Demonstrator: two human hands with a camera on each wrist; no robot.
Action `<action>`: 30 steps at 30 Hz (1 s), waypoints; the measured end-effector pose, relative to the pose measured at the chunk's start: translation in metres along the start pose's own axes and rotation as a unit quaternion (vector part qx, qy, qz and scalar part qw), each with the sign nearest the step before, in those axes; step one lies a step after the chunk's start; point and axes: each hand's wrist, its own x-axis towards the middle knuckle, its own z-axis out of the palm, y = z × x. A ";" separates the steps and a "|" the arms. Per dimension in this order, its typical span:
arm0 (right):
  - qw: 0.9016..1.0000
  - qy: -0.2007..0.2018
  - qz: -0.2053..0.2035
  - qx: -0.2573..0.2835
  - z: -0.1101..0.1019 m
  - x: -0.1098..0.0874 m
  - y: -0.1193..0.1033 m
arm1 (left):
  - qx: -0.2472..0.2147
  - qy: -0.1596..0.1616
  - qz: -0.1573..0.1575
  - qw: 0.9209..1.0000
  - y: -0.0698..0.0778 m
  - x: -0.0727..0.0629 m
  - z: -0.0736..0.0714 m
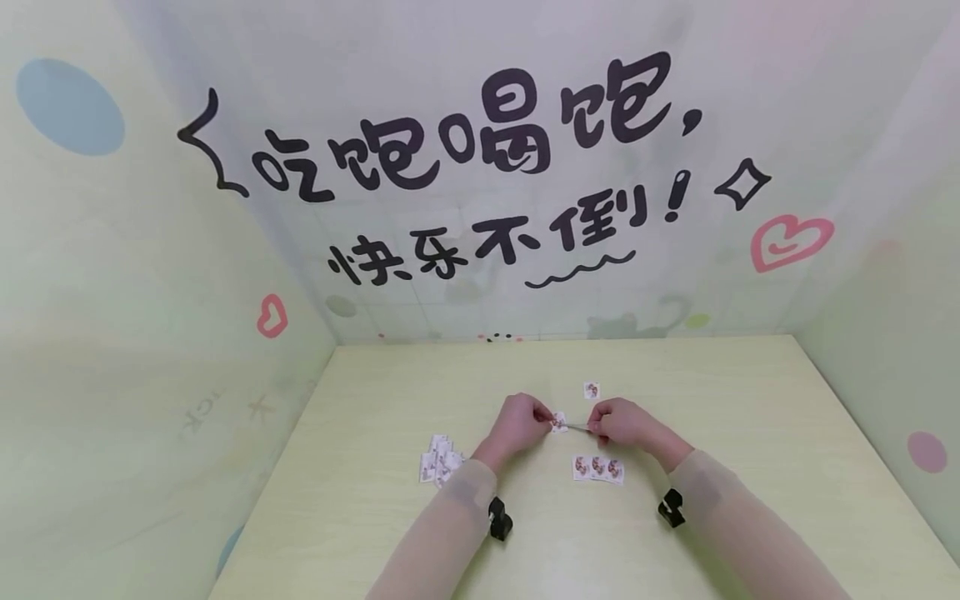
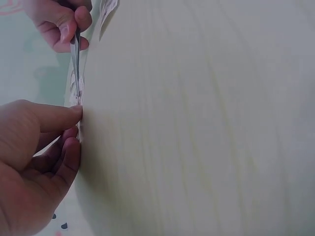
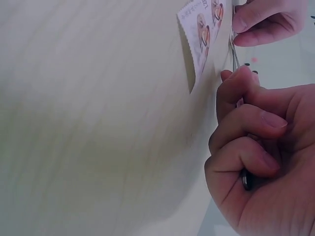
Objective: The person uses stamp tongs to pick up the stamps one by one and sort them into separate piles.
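Note:
In the head view my right hand (image 1: 621,423) grips a pair of slim metal tweezers (image 1: 577,427). Their tips meet a small postage stamp (image 1: 559,422), whose left edge my left hand (image 1: 523,423) pinches between thumb and finger. The left wrist view shows the tweezers (image 2: 75,56) reaching down to the stamp, close to the left fingertips (image 2: 74,114). Curled fingers of the right hand (image 3: 251,142) wrap the tweezers' handle in the right wrist view. Just nearer than the hands lies a row of three stamps (image 1: 597,468), their edges perforated.
One single stamp (image 1: 592,390) lies farther back on the pale wooden table (image 1: 337,533). A loose pile of several stamps (image 1: 440,458) sits left of the left hand, partly covered by the wrist. Printed walls (image 1: 465,308) enclose the table at the back and sides.

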 end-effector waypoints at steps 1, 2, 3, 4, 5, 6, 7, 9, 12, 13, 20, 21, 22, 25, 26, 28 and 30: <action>1.000 0.001 0.002 -0.001 0.000 0.000 0.000 | -0.001 0.000 -0.001 1.000 0.000 0.000 0.000; 1.000 0.003 0.003 -0.004 0.001 0.000 -0.001 | -0.001 0.001 -0.004 1.000 0.000 0.000 0.000; 1.000 0.005 0.004 -0.007 0.001 0.000 -0.001 | -0.002 0.002 -0.004 1.000 0.000 0.000 0.000; 1.000 0.008 0.004 -0.010 0.001 0.000 -0.001 | -0.003 0.003 -0.003 1.000 0.001 0.000 0.000; 1.000 0.009 0.005 -0.012 0.001 0.000 -0.001 | -0.004 0.005 -0.003 1.000 0.001 -0.001 0.000; 1.000 0.011 0.006 -0.012 0.001 0.000 -0.001 | -0.006 0.005 -0.003 1.000 0.001 -0.001 0.000; 1.000 0.012 0.006 -0.013 0.002 0.000 -0.001 | -0.006 0.006 -0.003 1.000 0.002 -0.001 0.000; 1.000 0.012 0.006 -0.011 0.002 -0.001 -0.001 | -0.006 0.007 -0.006 1.000 0.003 -0.002 0.000; 1.000 0.010 0.006 0.004 0.002 -0.002 -0.001 | -0.003 0.009 -0.005 1.000 0.004 -0.002 0.000; 1.000 0.010 0.006 0.012 0.002 -0.002 -0.001 | -0.002 0.011 -0.003 1.000 0.005 -0.002 0.000; 0.998 0.010 0.004 0.065 -0.005 -0.012 0.002 | -0.035 0.024 0.010 0.999 0.013 0.004 0.002; 0.998 0.011 0.004 0.069 -0.006 -0.014 0.002 | -0.044 0.028 0.014 0.999 0.014 0.006 0.003; 0.997 0.012 0.005 0.074 -0.008 -0.016 0.003 | -0.051 0.031 0.017 0.998 0.016 0.008 0.003; 0.996 0.014 0.011 0.086 -0.012 -0.023 0.008 | -0.067 0.041 0.027 0.997 0.021 0.013 0.005; 0.996 0.015 0.014 0.090 -0.013 -0.026 0.009 | -0.072 0.044 0.031 0.996 0.022 0.015 0.005; 0.995 0.013 0.021 0.097 -0.015 -0.032 0.014 | -0.076 0.049 0.036 0.995 0.025 0.019 0.007; 0.994 0.010 0.027 0.105 -0.016 -0.039 0.019 | -0.078 0.052 0.040 0.995 0.027 0.023 0.009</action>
